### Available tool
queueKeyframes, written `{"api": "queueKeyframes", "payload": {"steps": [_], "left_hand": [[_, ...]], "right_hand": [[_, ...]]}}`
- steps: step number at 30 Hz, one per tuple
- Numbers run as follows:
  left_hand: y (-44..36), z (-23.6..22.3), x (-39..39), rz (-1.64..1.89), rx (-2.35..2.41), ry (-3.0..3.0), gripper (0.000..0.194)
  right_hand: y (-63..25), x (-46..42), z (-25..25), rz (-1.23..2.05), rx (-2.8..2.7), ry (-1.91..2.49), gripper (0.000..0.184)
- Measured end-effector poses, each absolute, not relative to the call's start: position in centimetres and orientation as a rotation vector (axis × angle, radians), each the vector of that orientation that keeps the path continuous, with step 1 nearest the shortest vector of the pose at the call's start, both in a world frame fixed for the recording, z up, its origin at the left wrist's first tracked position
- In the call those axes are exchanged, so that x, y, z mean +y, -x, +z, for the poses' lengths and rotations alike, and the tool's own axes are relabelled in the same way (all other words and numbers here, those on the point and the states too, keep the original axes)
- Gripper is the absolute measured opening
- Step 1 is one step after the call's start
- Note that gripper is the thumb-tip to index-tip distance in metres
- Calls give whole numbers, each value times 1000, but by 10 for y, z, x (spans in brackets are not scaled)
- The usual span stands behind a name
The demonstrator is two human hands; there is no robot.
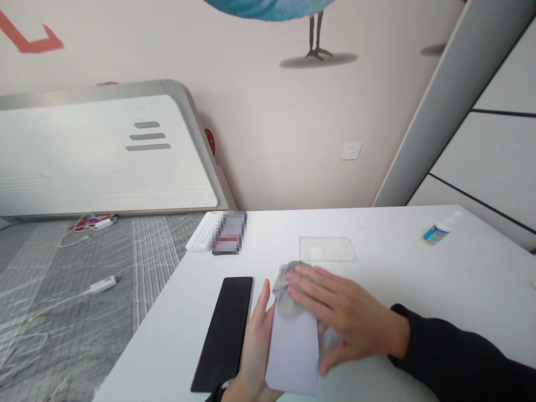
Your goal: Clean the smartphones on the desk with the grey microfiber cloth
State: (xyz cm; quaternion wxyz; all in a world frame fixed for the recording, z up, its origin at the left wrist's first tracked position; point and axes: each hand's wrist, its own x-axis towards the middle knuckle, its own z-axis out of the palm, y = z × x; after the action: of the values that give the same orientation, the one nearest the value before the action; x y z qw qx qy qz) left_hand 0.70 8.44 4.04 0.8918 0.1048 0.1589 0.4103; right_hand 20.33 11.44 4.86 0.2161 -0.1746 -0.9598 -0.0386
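Observation:
A phone [293, 352] with a pale lilac back lies in my left hand [256, 340], its fingers wrapped round the sides and underneath. Over the phone's upper end is a crumpled grey cloth [288, 304]. My right hand [343, 307] grips that cloth from above, fingers together and pressing it against the phone, thumb out at the phone's right side. Part of the cloth is hidden beneath those fingers. Just left of my left hand, a long black flat panel [224, 335] rests on the white table [389, 268]. Beyond the cloth lies a clear phone case [326, 249].
At the table's far left are a white tray-like box [202, 231] and another phone [230, 233] with a blurred screen. A small spray bottle [438, 231] lies tilted at the right. Left of the table, a bed [104, 324] carries cables and a white adapter [103, 285].

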Motion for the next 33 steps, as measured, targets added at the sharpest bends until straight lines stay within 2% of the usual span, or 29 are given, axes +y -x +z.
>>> {"api": "queueKeyframes", "payload": {"steps": [3,4,5,8,9,12,14,17,20,22,26,27,31,33], "left_hand": [[-6,37,86,882,339,-212,59],[-5,37,87,896,347,-211,57],[-4,37,87,912,353,-210,56],[-2,37,85,954,355,-214,50],[-1,37,85,958,350,-216,49],[-1,38,84,922,327,-223,50],[-2,39,85,869,317,-227,55],[-4,40,85,842,314,-224,53],[-6,41,86,882,321,-218,38],[-6,42,85,882,331,-216,36],[-6,43,84,822,368,-213,52],[-6,43,84,820,378,-212,55],[-8,40,83,839,414,-206,58],[-8,38,83,831,418,-199,60]], "right_hand": [[-199,107,46,-178,-2747,147,57],[-198,107,45,-185,-2747,101,54],[-198,108,44,-175,-2729,132,57],[-201,113,43,-111,-2652,411,85],[-200,112,44,-118,-2649,438,85],[-196,101,46,-238,-2705,191,54],[-193,97,46,-298,-2727,28,45],[-198,105,42,-220,-2702,163,63],[-203,116,36,-122,-2615,492,81],[-203,114,35,-133,-2625,500,80],[-199,109,37,-242,-2725,160,61],[-200,111,38,-236,-2712,190,64],[-206,122,38,-130,-2599,562,92],[-205,119,37,-172,-2647,410,93]]}}
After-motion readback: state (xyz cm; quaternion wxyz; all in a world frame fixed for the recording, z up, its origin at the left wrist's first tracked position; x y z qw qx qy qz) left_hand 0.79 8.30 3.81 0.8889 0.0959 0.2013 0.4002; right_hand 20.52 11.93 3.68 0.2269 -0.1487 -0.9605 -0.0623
